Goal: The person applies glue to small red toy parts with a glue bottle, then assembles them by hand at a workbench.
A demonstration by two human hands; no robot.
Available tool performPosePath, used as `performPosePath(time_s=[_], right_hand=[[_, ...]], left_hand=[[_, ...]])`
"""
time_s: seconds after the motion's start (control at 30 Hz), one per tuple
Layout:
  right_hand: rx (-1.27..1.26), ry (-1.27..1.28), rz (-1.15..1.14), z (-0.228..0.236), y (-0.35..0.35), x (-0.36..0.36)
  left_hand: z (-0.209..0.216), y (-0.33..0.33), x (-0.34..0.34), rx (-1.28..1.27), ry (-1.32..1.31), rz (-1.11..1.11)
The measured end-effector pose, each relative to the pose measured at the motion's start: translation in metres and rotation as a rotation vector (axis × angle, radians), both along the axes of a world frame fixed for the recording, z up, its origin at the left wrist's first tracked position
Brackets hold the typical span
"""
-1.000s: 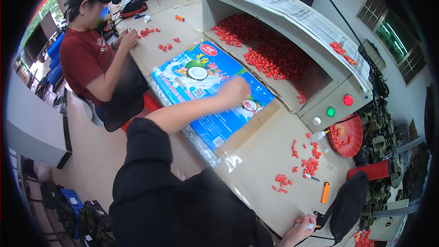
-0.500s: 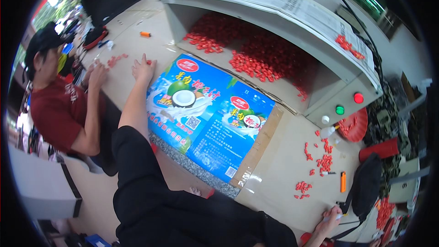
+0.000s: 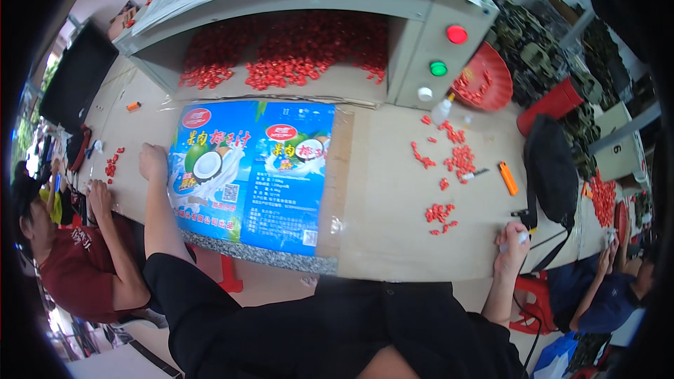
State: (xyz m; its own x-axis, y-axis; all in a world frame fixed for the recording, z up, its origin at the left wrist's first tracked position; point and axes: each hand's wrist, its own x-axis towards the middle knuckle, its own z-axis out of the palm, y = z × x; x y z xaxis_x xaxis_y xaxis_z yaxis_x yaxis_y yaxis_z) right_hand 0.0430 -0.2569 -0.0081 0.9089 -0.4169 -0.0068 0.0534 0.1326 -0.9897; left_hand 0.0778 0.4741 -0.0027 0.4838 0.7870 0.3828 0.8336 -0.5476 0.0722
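My left hand (image 3: 153, 162) is a closed fist at the left edge of a blue printed cardboard sheet (image 3: 284, 200) with coconut pictures. Whatever its fingers may hold is hidden. Out to the right, near the table's front edge, my right hand (image 3: 511, 247) is closed around a small whitish thing (image 3: 522, 237) whose kind I cannot make out. Small red pieces (image 3: 460, 160) lie in loose clusters on the table between the sheet and my right hand. A heap of the same red pieces (image 3: 288, 56) fills the grey open-fronted box (image 3: 414, 49) behind the sheet.
Right of the box stand a small white bottle (image 3: 442, 109), a red bowl (image 3: 500, 88) and a red cylinder (image 3: 551, 107). An orange lighter (image 3: 508, 178) and a black bag (image 3: 551, 165) lie nearer. A co-worker (image 3: 91, 267) sits left, another person (image 3: 604, 288) right.
My view has swung to the right. The left hand's fingers, spread near a red piece before, are now curled into a fist beside the sheet. The right hand still grips the whitish thing.
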Motion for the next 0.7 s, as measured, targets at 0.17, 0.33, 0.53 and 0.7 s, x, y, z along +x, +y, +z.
performPosePath(time_s=[0.17,0.33,0.53,0.7], right_hand=[[0.033,-0.047,0.048,0.001,0.003,0.002],[0.05,-0.078,0.115,-0.002,-0.006,-0.003],[0.077,-0.092,0.194,-0.003,-0.009,-0.006],[-0.002,-0.076,0.178,-0.002,-0.006,-0.009]], left_hand=[[0.002,-0.045,-0.012,0.012,-0.055,-0.103],[0.002,-0.066,-0.026,0.081,0.052,-0.073],[0.017,-0.198,-0.012,-0.165,-0.309,-0.545],[0.005,-0.398,-0.014,-0.355,-0.238,-1.11]])
